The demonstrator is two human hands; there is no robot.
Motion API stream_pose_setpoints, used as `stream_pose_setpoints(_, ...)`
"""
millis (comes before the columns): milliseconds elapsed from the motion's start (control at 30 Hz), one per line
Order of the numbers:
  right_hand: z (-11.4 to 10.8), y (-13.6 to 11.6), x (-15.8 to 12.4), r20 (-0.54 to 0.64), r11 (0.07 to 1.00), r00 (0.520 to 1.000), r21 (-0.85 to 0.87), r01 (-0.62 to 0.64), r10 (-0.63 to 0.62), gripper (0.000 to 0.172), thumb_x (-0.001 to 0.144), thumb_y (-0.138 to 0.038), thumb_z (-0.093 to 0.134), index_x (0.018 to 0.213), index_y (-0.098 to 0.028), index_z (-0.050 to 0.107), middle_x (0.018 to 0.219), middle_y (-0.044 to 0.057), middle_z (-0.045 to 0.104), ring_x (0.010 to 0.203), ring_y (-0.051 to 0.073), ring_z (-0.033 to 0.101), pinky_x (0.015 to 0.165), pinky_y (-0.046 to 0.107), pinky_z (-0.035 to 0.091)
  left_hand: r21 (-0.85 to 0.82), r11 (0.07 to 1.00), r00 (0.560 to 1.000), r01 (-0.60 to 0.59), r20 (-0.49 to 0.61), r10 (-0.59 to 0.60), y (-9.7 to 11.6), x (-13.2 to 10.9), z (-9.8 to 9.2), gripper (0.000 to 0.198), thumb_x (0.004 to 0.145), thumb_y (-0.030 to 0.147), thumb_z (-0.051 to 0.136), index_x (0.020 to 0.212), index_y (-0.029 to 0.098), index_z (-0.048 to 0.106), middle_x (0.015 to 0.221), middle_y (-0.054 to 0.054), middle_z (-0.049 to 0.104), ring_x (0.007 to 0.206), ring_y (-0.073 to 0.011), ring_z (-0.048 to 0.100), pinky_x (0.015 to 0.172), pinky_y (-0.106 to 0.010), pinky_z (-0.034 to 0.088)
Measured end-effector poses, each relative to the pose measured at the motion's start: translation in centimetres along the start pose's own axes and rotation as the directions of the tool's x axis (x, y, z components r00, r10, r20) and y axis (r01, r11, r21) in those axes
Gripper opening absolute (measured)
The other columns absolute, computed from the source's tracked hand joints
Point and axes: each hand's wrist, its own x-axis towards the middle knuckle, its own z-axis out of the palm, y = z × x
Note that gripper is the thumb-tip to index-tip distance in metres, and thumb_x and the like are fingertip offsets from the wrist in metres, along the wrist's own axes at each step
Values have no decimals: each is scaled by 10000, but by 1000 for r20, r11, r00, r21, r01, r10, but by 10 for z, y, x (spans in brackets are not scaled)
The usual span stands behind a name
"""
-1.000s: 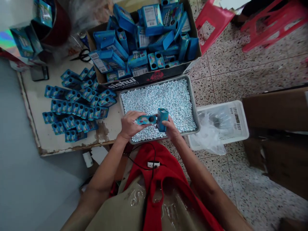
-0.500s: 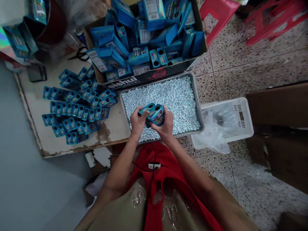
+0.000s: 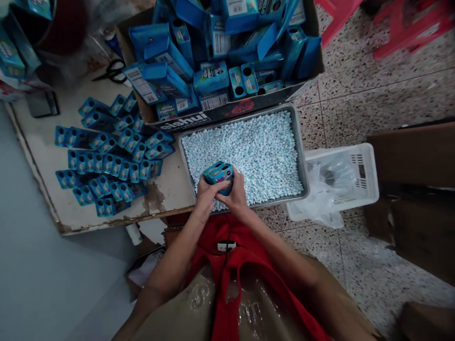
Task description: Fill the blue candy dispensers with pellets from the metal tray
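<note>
Between my two hands are small blue candy boxes (image 3: 217, 173) with dark round holes in their tops, held side by side; exactly how many is hard to make out. My left hand (image 3: 206, 193) wraps around their left side, its thumb across the front. Against the right side and bottom presses my right hand (image 3: 236, 192), fingers curled. Just beneath them lies a metal tray (image 3: 302, 156) filled with small pale blue and white candies (image 3: 249, 142), spread in a thick layer.
A cardboard carton (image 3: 231, 110) heaped with blue boxes stands behind the tray. Rows of blue boxes (image 3: 106, 161) cover the table (image 3: 170, 189) at left, near scissors (image 3: 112, 71) and a dark phone-like object (image 3: 41, 104). Right of the tray sits a white plastic basket (image 3: 371, 175) with clear bags.
The blue boxes have been brought together from a spread, tilted position into a tighter block. My hands have moved slightly left and closer together, and the camera view has shifted a little.
</note>
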Motion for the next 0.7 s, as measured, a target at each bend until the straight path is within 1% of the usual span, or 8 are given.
stream_pose_setpoints(100,-39,0,39,203,985,965,8,170,-168,518,882,-594,772,1327,-334,723,1405,111,666,1332,358,593,1224,610,443,57,997,996,-52,82,47,17,24,-32,688,460,328,1046,1062,182,746,1014,-63,818,902,-260,784,902,-414,668)
stream_pose_setpoints(133,-54,3,59,186,974,958,-15,226,-220,351,973,-587,658,1206,-353,776,1373,88,695,1320,342,611,1223,610,436,70,994,990,-85,116,77,25,35,-44,689,460,336,1052,1059,179,751,1020,-68,822,911,-267,791,910,-417,671)
stream_pose_setpoints(233,-92,23,134,19,919,937,-191,345,-348,408,1041,-600,510,1194,-335,780,1347,90,707,1347,353,601,1239,666,376,93,973,959,-213,212,189,47,76,-70,753,399,313,1076,1066,168,757,1072,-90,829,985,-295,803,944,-411,670)
stream_pose_setpoints(300,-104,43,180,6,858,915,-345,381,-404,490,1037,-643,478,1238,-296,760,1378,114,680,1373,363,578,1238,674,369,108,956,930,-274,284,234,59,105,-76,879,335,279,1087,1143,178,756,1156,-102,822,1077,-326,794,969,-420,668)
stream_pose_setpoints(367,-105,62,212,37,806,908,-447,389,-418,545,1043,-660,443,1305,-278,730,1414,133,654,1387,364,556,1236,670,374,129,954,900,-272,386,204,68,131,-72,984,311,264,1088,1233,204,748,1230,-104,807,1164,-358,772,988,-449,666)
stream_pose_setpoints(467,-92,77,226,75,781,908,-485,394,-412,594,1055,-662,403,1408,-270,676,1457,147,617,1429,367,515,1252,667,358,160,960,843,-230,525,114,70,155,-57,988,340,240,1082,1272,227,753,1267,-98,791,1200,-372,759,1008,-475,658)
stream_pose_setpoints(567,-73,77,213,117,809,914,-431,399,-389,618,1054,-675,394,1465,-281,635,1446,134,615,1426,354,518,1270,642,357,165,963,791,-213,608,70,59,161,-40,989,350,235,1078,1284,214,751,1270,-101,788,1167,-361,771,1003,-460,651)
stream_pose_setpoints(700,-49,68,188,106,887,935,-295,355,-338,639,1036,-733,382,1406,-294,662,1358,115,646,1341,326,573,1248,584,421,208,961,780,-181,626,11,39,154,-21,1164,320,285,1082,1411,235,678,1220,-96,808,1119,-355,790,970,-444,659)
